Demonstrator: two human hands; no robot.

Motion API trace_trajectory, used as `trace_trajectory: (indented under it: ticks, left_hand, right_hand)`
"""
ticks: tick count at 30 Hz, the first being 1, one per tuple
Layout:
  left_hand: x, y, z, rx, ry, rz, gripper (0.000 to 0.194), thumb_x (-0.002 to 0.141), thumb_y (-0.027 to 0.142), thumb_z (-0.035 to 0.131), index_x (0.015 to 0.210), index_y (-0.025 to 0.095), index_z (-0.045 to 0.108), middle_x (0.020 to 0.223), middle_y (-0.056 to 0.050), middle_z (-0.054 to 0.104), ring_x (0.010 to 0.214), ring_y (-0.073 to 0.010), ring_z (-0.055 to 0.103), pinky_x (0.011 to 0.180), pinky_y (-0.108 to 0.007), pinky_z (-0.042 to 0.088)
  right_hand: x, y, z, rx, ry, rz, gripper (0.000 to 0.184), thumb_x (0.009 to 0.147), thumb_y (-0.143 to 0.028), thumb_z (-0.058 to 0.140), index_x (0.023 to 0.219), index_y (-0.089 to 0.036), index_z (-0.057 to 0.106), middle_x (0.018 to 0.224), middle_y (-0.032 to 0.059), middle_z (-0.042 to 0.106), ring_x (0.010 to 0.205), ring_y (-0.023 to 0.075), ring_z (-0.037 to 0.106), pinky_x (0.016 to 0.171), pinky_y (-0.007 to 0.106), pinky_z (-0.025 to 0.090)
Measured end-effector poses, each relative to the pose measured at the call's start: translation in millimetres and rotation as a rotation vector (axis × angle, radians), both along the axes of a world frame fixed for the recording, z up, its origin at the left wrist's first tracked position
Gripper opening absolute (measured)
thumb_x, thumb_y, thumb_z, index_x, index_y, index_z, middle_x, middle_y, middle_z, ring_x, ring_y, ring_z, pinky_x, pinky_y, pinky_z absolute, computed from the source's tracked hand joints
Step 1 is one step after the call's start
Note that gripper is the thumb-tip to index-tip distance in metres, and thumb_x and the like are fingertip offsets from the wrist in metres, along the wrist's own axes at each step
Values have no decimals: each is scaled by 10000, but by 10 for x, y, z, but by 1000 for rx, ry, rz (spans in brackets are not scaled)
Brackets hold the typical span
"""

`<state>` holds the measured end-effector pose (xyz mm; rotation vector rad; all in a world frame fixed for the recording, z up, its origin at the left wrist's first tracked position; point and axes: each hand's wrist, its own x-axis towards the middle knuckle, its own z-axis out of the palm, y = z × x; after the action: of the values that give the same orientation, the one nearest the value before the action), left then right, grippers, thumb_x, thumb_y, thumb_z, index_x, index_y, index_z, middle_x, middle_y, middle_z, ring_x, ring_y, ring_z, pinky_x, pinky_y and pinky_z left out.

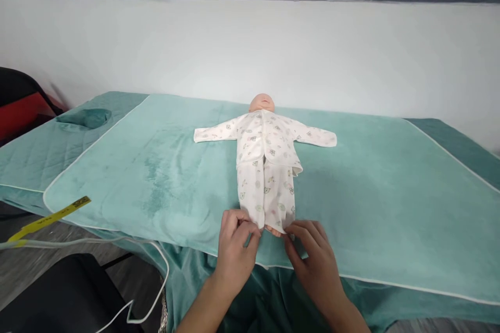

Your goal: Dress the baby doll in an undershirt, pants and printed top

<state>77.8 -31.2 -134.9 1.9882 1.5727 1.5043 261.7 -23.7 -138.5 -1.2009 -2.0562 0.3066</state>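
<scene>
A baby doll (262,103) lies on its back on the green bed cover, head toward the wall. It wears a white printed long-sleeved top (255,135) with both sleeves stretched out sideways. White printed trousers (279,192) cover its legs, and a few toes (273,231) show below the cuffs. My left hand (236,247) pinches the trousers at the hem of the leg on the left. At the other leg, my right hand (312,255) has the hem corner between thumb and fingers.
The green cover (390,203) spreads over a long bed against a white wall. A white cable (78,242) with a yellow tag (50,218) crosses the front left, above a black chair (66,296). A red and black object (23,109) stands at far left.
</scene>
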Motion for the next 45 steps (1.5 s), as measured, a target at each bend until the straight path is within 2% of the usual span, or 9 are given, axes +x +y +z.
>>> trace_trajectory:
  ticks: [6, 9, 13, 19, 30, 33, 35, 39, 45]
  left_hand:
    - [-36, 13, -76, 30, 85, -84, 212, 853, 17, 591, 990, 179, 585, 964, -42, 509, 900, -144, 471, 782, -277, 452]
    - [-56, 17, -67, 26, 111, -122, 299, 861, -1, 570, 1098, 182, 581, 965, -45, 534, 888, -145, 468, 772, -276, 440]
    - [-78, -4, -48, 59, 139, -175, 308, 860, -37, 526, 1075, 174, 589, 872, -36, 531, 799, -142, 436, 705, -270, 413]
    - [-97, -15, -83, 93, 243, -180, 284, 852, -51, 479, 1000, 157, 603, 867, -63, 532, 787, -163, 422, 664, -280, 407]
    - [-78, -37, -108, 133, 335, -150, 243, 887, -14, 416, 858, 151, 592, 781, -56, 524, 711, -152, 428, 587, -254, 397]
    - [-86, -74, -182, 144, 315, -136, 246, 883, -10, 456, 988, 159, 600, 832, -56, 546, 749, -151, 475, 622, -253, 448]
    - [-97, -91, -228, 134, 262, -71, 283, 878, 25, 530, 1122, 160, 576, 911, -67, 554, 820, -158, 517, 693, -272, 497]
    - [-136, -99, -243, 43, 194, 45, 356, 875, 122, 614, 1219, 183, 546, 1070, -96, 538, 994, -185, 558, 827, -318, 532]
    - [-150, -96, -167, -32, 95, -39, 256, 899, 133, 585, 1137, 226, 571, 1066, -67, 569, 1016, -175, 582, 850, -324, 537]
  right_hand:
    - [-67, 8, -21, -20, 20, -9, 269, 916, -283, 623, 1159, -222, 524, 1107, 66, 559, 1014, 199, 534, 834, 327, 477]
    - [-128, 35, -35, -62, 61, 19, 183, 930, -227, 593, 1101, -218, 529, 1072, 54, 550, 963, 164, 552, 810, 287, 482]
    - [-154, 39, -49, -56, 87, 27, 88, 933, -149, 557, 994, -204, 526, 954, 30, 536, 836, 130, 536, 726, 250, 463]
    - [-120, -14, -78, 103, 56, 17, 167, 911, -36, 513, 967, -193, 527, 929, 40, 544, 829, 139, 506, 706, 254, 439]
    - [-133, -72, -315, 239, 19, 30, 165, 901, -33, 527, 998, -165, 536, 899, 59, 543, 820, 155, 499, 707, 286, 449]
    - [-140, -73, -341, 256, 41, 19, 185, 892, -22, 534, 1006, -167, 540, 906, 59, 545, 831, 154, 508, 714, 286, 459]
    - [-152, -69, -349, 239, 81, 0, 200, 887, -12, 531, 1012, -169, 534, 919, 58, 548, 841, 148, 519, 718, 277, 472]
    - [-169, -65, -337, 200, 157, -62, 198, 894, -36, 539, 1030, -176, 506, 962, 62, 557, 871, 143, 545, 727, 269, 497]
    - [-232, -73, -133, 294, 67, -122, 258, 900, -183, 632, 1137, -172, 532, 1051, 102, 576, 990, 209, 544, 828, 364, 488]
